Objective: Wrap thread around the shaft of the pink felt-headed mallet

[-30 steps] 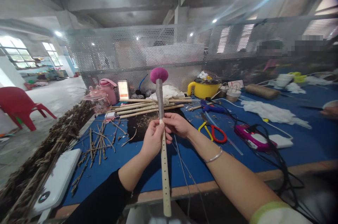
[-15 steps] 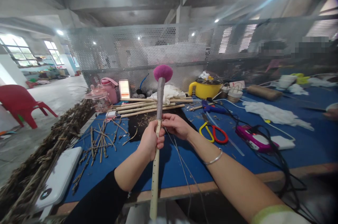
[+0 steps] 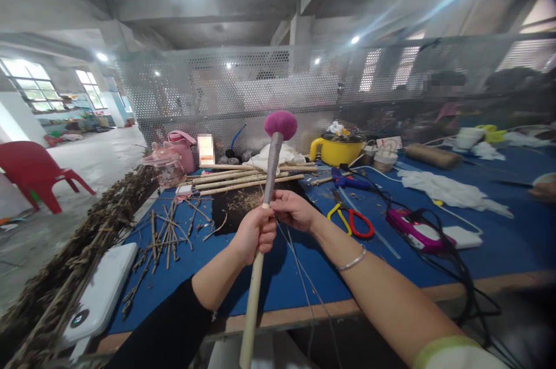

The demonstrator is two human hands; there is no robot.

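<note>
My left hand [image 3: 257, 231] is closed round a pale wooden stick [image 3: 251, 311], which slants up and slightly right in front of me. A rounded magenta head [image 3: 280, 125] tops the stick, and grey thread wrapping [image 3: 273, 166] covers the part below it. Just under that wrapping, my right hand [image 3: 295, 209] has its fingers pinched together beside the stick, at the grey thread [image 3: 300, 270]. Strands of this thread hang from there past the table edge. The exact grip of the right fingertips is partly hidden.
Red-and-yellow-handled scissors [image 3: 351, 219] and a blue glue gun [image 3: 354, 179] lie right of my hands. Wooden sticks [image 3: 252, 183] and dry twigs [image 3: 167, 236] lie ahead and left. A yellow pot [image 3: 341, 152] stands behind. Black cables [image 3: 460, 270] run down the right side; a person's hand [image 3: 545, 186] shows far right.
The stick has turned about its length, so its dark specks no longer face me. Its magenta head has tilted to the right. Both hands stay at the wrapping's lower end.
</note>
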